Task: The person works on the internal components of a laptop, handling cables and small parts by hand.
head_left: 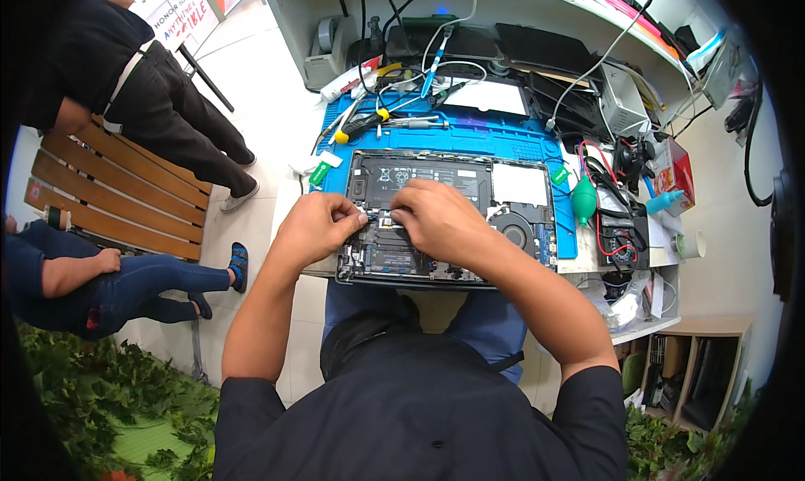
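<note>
An opened laptop (390, 260) lies in front of me with its inner parts bare. Its black battery (449, 177) fills the far middle, and a round fan (514, 229) shows on the right. At the laptop's left side, my left hand (312, 231) has thumb and forefinger pinched together by a small part. My right hand (438, 219) reaches over the battery's near edge, fingers curled down beside a small silvery piece (386, 222) on the board. Whatever lies between the fingertips of either hand is too small or hidden to name.
The laptop rests on a blue work mat (566, 229). Beyond it are a yellow-black tool (360, 126), several screwdrivers and tangled cables. To the right stand a green air blower (584, 201) and a multimeter (620, 238). Two people are at the left, near a slatted wooden bench (126, 187).
</note>
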A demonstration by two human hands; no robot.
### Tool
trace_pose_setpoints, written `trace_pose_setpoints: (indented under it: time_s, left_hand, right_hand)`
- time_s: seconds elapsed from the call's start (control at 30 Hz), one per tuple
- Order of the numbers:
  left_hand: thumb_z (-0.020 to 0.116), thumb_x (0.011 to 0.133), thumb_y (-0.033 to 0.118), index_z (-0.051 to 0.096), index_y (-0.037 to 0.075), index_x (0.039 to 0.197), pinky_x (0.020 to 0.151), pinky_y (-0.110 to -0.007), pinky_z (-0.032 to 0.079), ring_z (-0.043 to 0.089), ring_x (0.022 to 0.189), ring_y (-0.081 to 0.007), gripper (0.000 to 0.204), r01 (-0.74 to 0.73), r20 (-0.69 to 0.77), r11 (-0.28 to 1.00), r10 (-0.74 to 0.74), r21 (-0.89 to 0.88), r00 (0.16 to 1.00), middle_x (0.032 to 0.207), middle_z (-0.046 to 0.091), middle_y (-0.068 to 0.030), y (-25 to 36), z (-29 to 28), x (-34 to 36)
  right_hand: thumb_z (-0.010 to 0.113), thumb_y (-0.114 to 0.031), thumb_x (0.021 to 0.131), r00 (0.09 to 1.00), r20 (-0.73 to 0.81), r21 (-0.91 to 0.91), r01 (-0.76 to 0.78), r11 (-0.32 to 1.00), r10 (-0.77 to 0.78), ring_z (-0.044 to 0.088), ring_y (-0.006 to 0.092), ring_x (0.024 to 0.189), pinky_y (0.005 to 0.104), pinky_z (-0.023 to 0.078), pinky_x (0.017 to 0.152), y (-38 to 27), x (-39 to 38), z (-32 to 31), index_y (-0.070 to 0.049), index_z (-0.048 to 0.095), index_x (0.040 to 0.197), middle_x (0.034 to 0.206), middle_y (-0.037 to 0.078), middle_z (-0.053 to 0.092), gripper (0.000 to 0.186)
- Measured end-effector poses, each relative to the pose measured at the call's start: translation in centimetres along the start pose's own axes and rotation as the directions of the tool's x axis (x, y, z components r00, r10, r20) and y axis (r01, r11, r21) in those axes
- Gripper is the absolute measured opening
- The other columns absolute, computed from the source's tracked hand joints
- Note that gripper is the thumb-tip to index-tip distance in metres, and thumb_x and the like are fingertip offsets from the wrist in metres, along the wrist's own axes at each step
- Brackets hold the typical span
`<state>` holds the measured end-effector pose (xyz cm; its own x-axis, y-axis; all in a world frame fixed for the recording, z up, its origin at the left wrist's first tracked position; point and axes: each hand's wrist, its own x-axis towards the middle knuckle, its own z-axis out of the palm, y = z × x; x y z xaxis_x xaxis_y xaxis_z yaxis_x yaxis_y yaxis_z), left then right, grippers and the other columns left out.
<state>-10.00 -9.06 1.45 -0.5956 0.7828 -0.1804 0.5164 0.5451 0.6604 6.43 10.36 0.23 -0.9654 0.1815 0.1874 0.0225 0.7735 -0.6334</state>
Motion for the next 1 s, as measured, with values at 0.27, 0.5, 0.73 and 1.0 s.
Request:
trace_pose_setpoints:
  time_s: [0.27,0.5,0.73,1.0]
  left_hand:
    - [0.085,0.097,0.031,0.085,-0.003,0.099,0.065,-0.035,0.054,0.066,0.066,-0.0155,0.034,0.051,0.08,0.99,-0.041,-0.134,0.996,0.075,0.076,-0.0103,-2.2,0.2,1.1]
    - [0.089,0.094,0.025,0.083,-0.002,0.094,0.054,-0.028,0.044,0.058,0.058,-0.0088,0.028,0.167,0.212,0.938,-0.104,-0.305,0.972,0.069,0.07,-0.0028,-2.0,0.0,2.1]
    - [0.089,0.095,0.022,0.082,-0.002,0.092,0.048,-0.027,0.039,0.055,0.052,-0.008,0.025,0.154,0.235,0.918,-0.069,-0.366,0.97,0.067,0.067,-0.0012,-2.8,-0.2,2.9]
    - [0.09,0.095,0.027,0.081,-0.003,0.086,0.048,-0.028,0.037,0.054,0.051,-0.0088,0.033,0.16,0.256,0.951,-0.091,-0.266,0.962,0.064,0.065,-0.0011,-1.6,-0.8,2.8]
  right_hand:
    - [0.075,-0.011,0.099,0.996,0.054,-0.062,0.072,0.995,-0.069,0.074,0.0391,0.107,0.0518,0.059,0.092,-0.1,1.6,2.5,-0.002,0.082,0.106,0.102,0.014,0.075,0.014]
    - [0.077,-0.009,0.097,0.997,0.078,-0.001,-0.023,1.0,0.023,0.074,0.038,0.106,0.0502,0.058,0.093,0.4,2.1,2.9,-0.003,0.083,0.107,0.101,0.015,0.075,0.013]
    - [0.076,-0.008,0.098,0.995,0.078,0.049,-0.059,0.997,0.055,0.073,0.0387,0.106,0.0502,0.057,0.094,0.1,2.3,2.1,-0.003,0.083,0.107,0.103,0.015,0.074,0.013]
    - [0.076,-0.009,0.098,1.0,0.012,-0.037,0.021,0.999,-0.02,0.072,0.0385,0.111,0.0505,0.057,0.097,0.2,1.6,2.8,-0.003,0.083,0.105,0.101,0.015,0.073,0.012]
